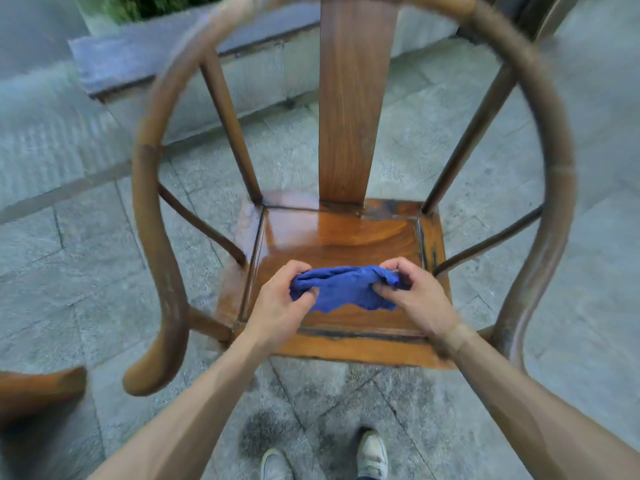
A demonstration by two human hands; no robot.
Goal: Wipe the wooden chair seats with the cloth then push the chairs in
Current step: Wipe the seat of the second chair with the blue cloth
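A wooden armchair with a round horseshoe rail (149, 209) and a flat back splat stands in front of me. Its glossy brown seat (339, 237) shines as if damp. A bunched blue cloth (343, 289) is stretched just above the front half of the seat. My left hand (280, 303) pinches the cloth's left end. My right hand (412, 292) grips its right end. Both forearms reach in from the bottom of the view.
Grey stone paving (104, 271) surrounds the chair. A low stone ledge (180, 53) with a planter runs behind it. Part of another wooden piece (38, 389) shows at the lower left. My shoes (372, 452) stand just short of the seat's front edge.
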